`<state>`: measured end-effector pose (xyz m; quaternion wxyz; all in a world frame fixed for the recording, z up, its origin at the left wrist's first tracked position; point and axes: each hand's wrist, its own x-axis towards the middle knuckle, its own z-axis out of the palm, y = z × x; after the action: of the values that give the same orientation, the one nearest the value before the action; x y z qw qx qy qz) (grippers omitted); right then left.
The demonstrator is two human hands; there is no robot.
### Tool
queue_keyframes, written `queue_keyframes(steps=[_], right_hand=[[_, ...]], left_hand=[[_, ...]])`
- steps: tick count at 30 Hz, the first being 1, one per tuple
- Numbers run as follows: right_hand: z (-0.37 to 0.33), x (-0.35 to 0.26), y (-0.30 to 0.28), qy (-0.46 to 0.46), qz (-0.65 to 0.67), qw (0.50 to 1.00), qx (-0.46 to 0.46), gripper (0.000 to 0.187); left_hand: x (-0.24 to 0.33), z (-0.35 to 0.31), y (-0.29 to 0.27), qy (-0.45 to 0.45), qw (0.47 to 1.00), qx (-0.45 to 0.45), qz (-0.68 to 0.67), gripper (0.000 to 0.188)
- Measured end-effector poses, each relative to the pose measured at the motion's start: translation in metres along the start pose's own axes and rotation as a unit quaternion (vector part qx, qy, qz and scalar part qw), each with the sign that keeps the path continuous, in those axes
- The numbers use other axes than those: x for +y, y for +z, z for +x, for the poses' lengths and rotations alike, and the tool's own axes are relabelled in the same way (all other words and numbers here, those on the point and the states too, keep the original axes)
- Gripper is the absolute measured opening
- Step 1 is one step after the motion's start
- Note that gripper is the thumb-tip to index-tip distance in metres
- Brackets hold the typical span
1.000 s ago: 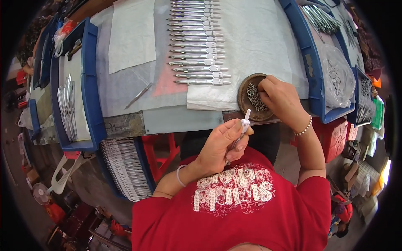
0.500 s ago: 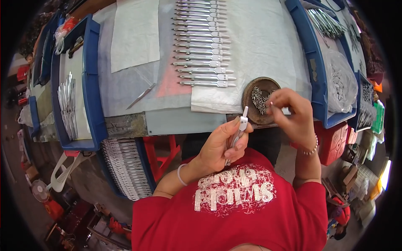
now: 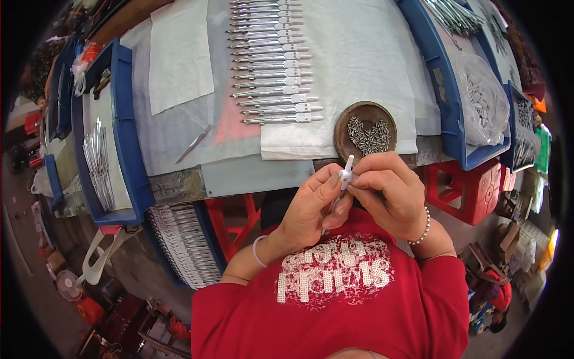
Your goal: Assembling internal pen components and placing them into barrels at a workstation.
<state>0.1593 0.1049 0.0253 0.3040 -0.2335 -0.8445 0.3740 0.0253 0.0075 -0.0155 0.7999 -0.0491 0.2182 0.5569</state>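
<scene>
My left hand [image 3: 314,206] is closed around a drawing compass [image 3: 346,175], with its white head and short handle sticking up past the fingertips. The compass legs are mostly hidden in the palm. My right hand [image 3: 388,191] pinches at the side of that white head, thumb and fingers pressed together. Whatever is between them is covered. Just beyond both hands, at the table's near edge, a round brown dish [image 3: 344,133] holds many small metal screws [image 3: 372,139]. Farther off, a row of similar silver compasses [image 3: 281,72] with white heads lies side by side.
Blue trays with metal parts flank the table: one on the left [image 3: 124,90], one on the right [image 3: 439,66] with a plastic bag [image 3: 478,99] of small parts. A knife-like tool [image 3: 192,145] lies left of the row. Red stools [image 3: 478,185] stand below.
My right hand has come from beside the dish, down and left, to the compass head in my left hand. The dish is now uncovered. The view has shifted slightly.
</scene>
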Motion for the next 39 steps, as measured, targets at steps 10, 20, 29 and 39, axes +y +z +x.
queue_keyframes(steps=[10, 20, 29, 39], right_hand=[[-0.003, 0.001, -0.003, 0.068, 0.058, 0.993, -0.073, 0.018], [-0.007, 0.011, -0.005, 0.203, 0.245, 0.931, -0.180, 0.017], [-0.012, 0.018, 0.000, 0.173, 0.266, 0.934, -0.166, 0.018], [-0.026, 0.037, 0.015, 0.262, 0.557, 0.788, 0.017, 0.017]], left_hand=[[-0.006, 0.000, -0.009, 0.062, 0.992, -0.034, 0.101, 0.017], [-0.012, -0.002, -0.021, 0.022, 0.993, -0.071, 0.094, 0.017], [-0.016, -0.007, -0.002, -0.004, 0.998, -0.015, 0.058, 0.019], [-0.019, -0.004, -0.003, -0.024, 0.998, -0.024, 0.050, 0.035]])
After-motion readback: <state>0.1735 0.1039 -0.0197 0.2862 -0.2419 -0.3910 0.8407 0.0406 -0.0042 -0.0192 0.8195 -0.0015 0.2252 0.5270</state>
